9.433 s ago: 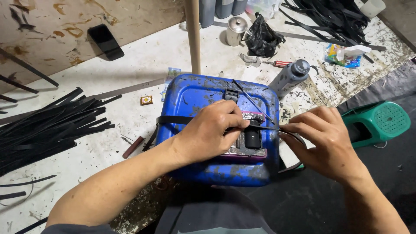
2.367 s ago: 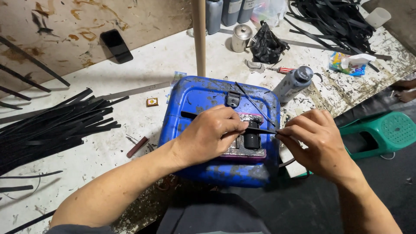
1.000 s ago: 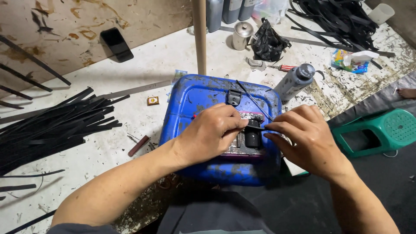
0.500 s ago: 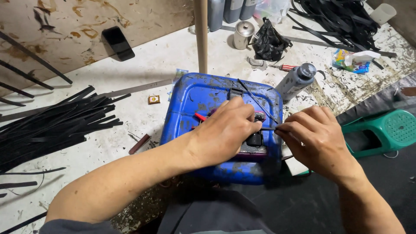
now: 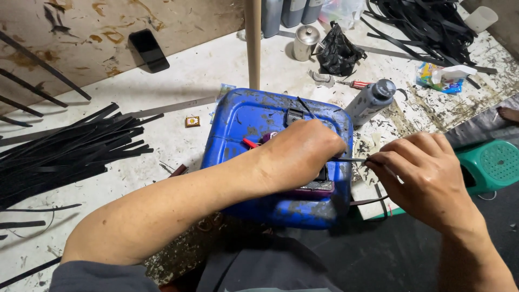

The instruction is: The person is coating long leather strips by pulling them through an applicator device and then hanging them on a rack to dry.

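Here, the left hand [image 5: 300, 154] lay curled on top of a blue plastic can [image 5: 254, 119] that rested on its side. The fingers were bent down over a small dark piece on the can, and I could not tell just what they gripped. A red tip [image 5: 249, 143] poked out by the thumb side of that hand. Under the hand was a purple and black block [image 5: 313, 186] on the can.

The right hand [image 5: 427, 178] sat just beside the left, off the edge of the can. Its thumb and fingers were pinched tight on a thin black strip [image 5: 348, 159]. The strip ran straight across from that hand to the left hand's fingers.

Beyond the right hand stood a grey bottle [image 5: 372, 100], tilted, on the dirty white surface [image 5: 189, 75]. Farther away were a small metal pot [image 5: 305, 42] and a black bag [image 5: 338, 54]. Far out past the left arm lay a pile of long black strips [image 5: 65, 154]. A dark phone [image 5: 148, 50] lay well beyond it. A green stool [image 5: 494, 165] stood just past the right hand.
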